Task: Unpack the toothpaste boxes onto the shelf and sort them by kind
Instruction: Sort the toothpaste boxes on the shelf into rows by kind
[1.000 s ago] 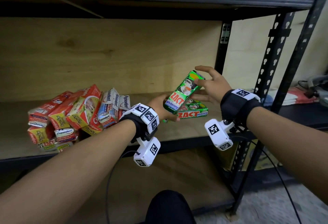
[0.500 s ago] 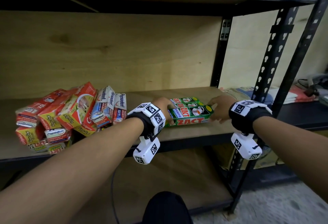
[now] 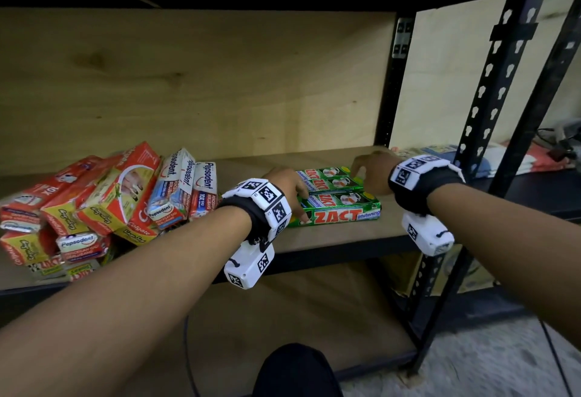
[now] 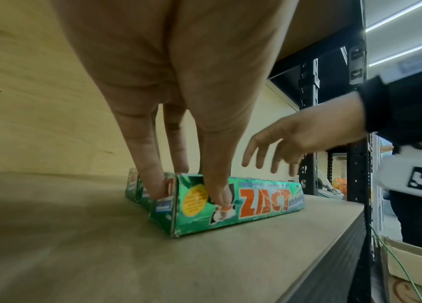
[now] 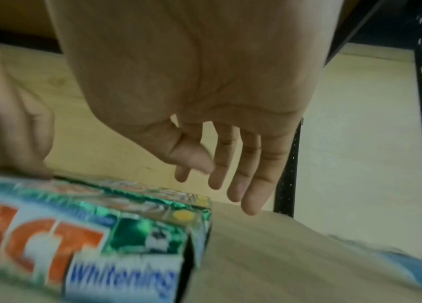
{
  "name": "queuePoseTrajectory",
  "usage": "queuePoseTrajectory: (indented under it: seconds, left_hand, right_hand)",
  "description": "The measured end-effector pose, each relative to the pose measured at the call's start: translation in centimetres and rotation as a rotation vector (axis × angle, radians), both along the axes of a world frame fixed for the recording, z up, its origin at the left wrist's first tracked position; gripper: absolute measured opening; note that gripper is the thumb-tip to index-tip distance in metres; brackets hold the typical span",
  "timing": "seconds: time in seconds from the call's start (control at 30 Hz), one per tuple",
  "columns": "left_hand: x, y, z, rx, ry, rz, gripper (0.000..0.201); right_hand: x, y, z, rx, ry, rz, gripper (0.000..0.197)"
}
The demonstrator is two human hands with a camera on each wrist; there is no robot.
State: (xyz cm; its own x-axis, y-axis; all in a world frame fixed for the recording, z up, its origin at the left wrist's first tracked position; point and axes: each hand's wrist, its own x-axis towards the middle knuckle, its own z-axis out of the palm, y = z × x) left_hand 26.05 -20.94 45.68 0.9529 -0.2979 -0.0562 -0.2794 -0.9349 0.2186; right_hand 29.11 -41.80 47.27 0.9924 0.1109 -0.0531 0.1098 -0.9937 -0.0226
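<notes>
Three green ZACT boxes [image 3: 338, 205] lie flat, side by side, on the wooden shelf [image 3: 314, 239]. My left hand [image 3: 300, 205] is at their left end. In the left wrist view its straight fingers [image 4: 150, 180] press on the end of the boxes [image 4: 230, 203] and the thumb touches the front face. My right hand [image 3: 361, 170] hovers just above the right end of the boxes [image 5: 75, 235], with its fingers [image 5: 246, 184] hanging loose and holding nothing. The right hand [image 4: 282, 143] also shows in the left wrist view, clear of the boxes.
A leaning pile of red Colgate and Pepsodent boxes [image 3: 94, 201] fills the shelf's left part, with green ZACT boxes under it. A black upright post [image 3: 390, 82] stands right of the green row. Flat packs [image 3: 518, 160] lie on the neighbouring shelf. A cardboard carton [image 4: 412, 266] sits below.
The green box held up in both hands a second ago now lies on the shelf beside the other ZACT boxes. My right hand has lifted off its right end.
</notes>
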Motion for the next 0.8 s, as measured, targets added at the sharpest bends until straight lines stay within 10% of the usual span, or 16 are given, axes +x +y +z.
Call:
queuePoseTrajectory:
  seconds: [0.8]
  left_hand:
    - [0.7, 0.5, -1.0, 0.009, -0.100, -0.046, 0.052]
  right_hand:
    - [6.8, 4.6, -0.8, -0.037, 0.140, 0.134, 0.047]
